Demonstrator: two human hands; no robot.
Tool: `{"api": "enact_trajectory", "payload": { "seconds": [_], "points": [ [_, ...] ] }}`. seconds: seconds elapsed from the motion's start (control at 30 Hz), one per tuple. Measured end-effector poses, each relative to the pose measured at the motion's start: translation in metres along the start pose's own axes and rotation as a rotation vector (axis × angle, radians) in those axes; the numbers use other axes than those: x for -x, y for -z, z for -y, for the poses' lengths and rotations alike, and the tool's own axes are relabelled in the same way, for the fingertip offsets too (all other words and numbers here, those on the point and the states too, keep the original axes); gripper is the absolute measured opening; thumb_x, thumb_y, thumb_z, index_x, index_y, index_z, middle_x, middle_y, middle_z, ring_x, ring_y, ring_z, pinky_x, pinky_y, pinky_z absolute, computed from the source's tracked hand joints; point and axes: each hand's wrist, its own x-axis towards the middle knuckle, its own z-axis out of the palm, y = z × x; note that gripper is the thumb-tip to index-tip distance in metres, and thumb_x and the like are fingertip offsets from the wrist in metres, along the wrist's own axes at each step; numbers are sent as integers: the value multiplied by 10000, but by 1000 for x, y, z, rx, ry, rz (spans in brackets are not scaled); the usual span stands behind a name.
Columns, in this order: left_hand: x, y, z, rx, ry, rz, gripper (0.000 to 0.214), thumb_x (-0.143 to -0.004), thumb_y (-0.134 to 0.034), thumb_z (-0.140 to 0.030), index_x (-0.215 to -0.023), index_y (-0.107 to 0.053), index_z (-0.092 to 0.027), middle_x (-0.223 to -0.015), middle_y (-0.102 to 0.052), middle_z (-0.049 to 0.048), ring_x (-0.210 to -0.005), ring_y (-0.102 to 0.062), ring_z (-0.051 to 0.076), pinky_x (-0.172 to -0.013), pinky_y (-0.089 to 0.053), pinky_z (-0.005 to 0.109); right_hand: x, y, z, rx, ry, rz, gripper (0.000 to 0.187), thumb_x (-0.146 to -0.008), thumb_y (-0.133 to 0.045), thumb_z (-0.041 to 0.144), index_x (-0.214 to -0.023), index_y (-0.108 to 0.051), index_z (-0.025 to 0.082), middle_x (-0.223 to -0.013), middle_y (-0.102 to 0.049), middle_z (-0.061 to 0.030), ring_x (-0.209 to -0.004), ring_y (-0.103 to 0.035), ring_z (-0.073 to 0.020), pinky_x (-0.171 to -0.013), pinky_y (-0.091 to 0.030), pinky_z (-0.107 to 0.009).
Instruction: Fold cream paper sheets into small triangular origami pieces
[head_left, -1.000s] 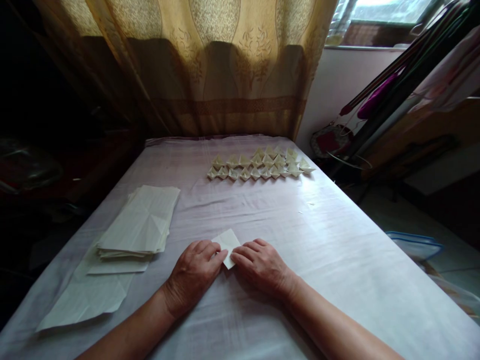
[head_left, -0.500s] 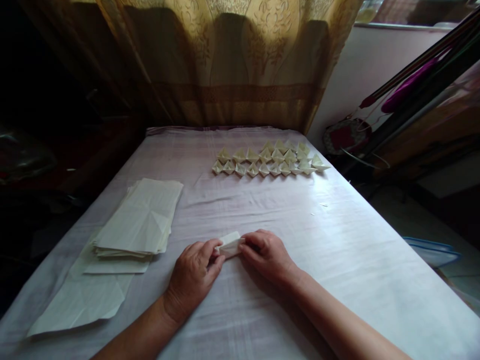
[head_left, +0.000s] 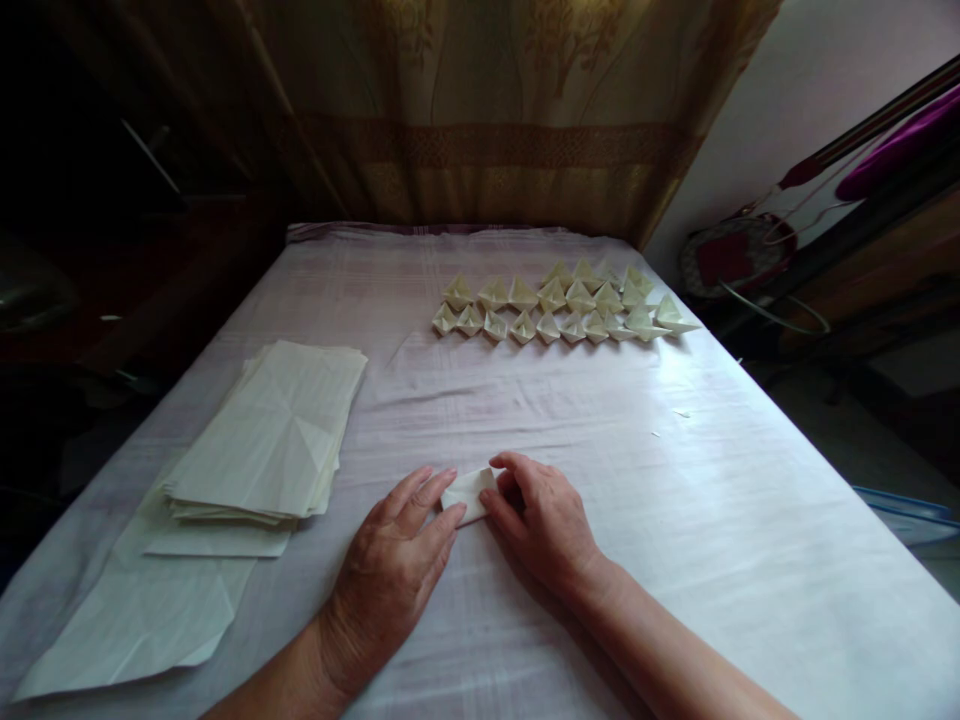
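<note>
Folded paper (head_left: 468, 492) flattened, long axis left-right

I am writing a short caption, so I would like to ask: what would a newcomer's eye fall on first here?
The eye would probably fall first on the rows of folded paper shapes toward the far right of the pale cloth. Next come the left hand and right hand, both touching a small folded paper near the middle. A stack of paper sheets lies at the left.

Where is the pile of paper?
In the head view, the pile of paper lies on the left side of the cloth, up and left of the left hand.
</note>
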Motion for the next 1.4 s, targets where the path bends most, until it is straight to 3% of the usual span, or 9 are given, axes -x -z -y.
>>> {"api": "enact_trajectory", "payload": {
  "seconds": [0.13,0.33,1.4],
  "points": [
    [4,1,-2,-76,-91,37,314,-981,-437,-162,-1216,-645,-174,-1205,-710,53,-1202,-601,231,-949,-534,380,0,0,0,23,11,2,130,-926,-494,285,-1013,-561,216,-715,-667,1,-667,-620,-167,-686,-426,-300],
    [9,1,-6,-123,-142,46,319,-984,-440,-162,-1234,-637,-145,-1233,-700,61,-1142,-650,206,-967,-535,363,1,-1,0,43,33,-15,125,-944,-480,285,-999,-560,207,-727,-660,-7,-675,-617,-168,-699,-420,-304],
    [6,2,-9,-100,-98,83,331,-1005,-383,-174,-1213,-638,-132,-1226,-703,55,-1148,-641,190,-981,-520,364,2,-3,0,46,53,0,88,-919,-531,239,-987,-567,197,-756,-644,2,-712,-602,-169,-726,-393,-297]
  ]
}}
